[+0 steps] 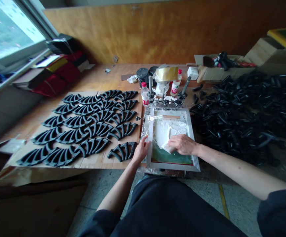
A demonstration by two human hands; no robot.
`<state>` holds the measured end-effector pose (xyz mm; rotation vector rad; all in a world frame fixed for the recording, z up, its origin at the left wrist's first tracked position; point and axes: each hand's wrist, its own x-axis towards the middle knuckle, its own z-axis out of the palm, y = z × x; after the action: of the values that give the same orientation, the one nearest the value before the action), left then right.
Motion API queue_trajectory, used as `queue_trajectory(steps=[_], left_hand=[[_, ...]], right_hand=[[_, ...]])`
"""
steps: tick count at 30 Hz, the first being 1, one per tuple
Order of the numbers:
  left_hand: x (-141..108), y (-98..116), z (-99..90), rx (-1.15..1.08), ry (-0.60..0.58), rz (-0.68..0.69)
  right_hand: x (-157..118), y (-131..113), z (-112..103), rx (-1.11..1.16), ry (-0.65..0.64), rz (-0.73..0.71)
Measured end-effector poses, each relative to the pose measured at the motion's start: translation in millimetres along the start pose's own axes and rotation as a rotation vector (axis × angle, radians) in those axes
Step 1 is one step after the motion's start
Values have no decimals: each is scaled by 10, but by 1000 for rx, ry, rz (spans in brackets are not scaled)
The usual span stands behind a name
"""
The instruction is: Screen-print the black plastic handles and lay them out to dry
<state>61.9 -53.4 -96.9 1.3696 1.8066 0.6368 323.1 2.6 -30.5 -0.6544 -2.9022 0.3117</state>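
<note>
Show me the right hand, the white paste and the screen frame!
Right hand (pixel 184 144): head view, its back.
White paste (pixel 163 132): head view, smear's middle.
Screen frame (pixel 174 167): head view, near rail.

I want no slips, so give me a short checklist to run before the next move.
1. Right hand gripping the white-smeared tool: ok.
2. Left hand beside the frame: ok.
3. Left fingers firmly holding that frame: cannot tell.
4. White paste inside the frame: ok.
5. Black parts on the left laid in rows: ok.
6. Black parts on the right sorted: not ok, heaped.
</note>
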Motion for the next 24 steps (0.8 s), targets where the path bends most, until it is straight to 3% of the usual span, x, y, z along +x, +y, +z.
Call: queue_trajectory(steps=[3,6,10,13,19,21,24], left_hand=[[-3,16,-6,6,0,4],[-18,55,-21,-2,-4,-3],[-45,114,-32,-46,24,-27],[-62,156,-53,-75,18,-41],[-147,385,-268,-242,-74,-2],[-198,567,-392,-350,-80,30],[-242,918,-570,-488,-39,47]], right_hand=[[98,40,25,22,117,121],[124,-46,189,-58,247,165],[-30,-186,276,-14,188,109],[29,-111,106,79,122,210],[597,353,-453,59,269,580],[572,562,-670,28,315,660],[195,942,-899,34,534,753]])
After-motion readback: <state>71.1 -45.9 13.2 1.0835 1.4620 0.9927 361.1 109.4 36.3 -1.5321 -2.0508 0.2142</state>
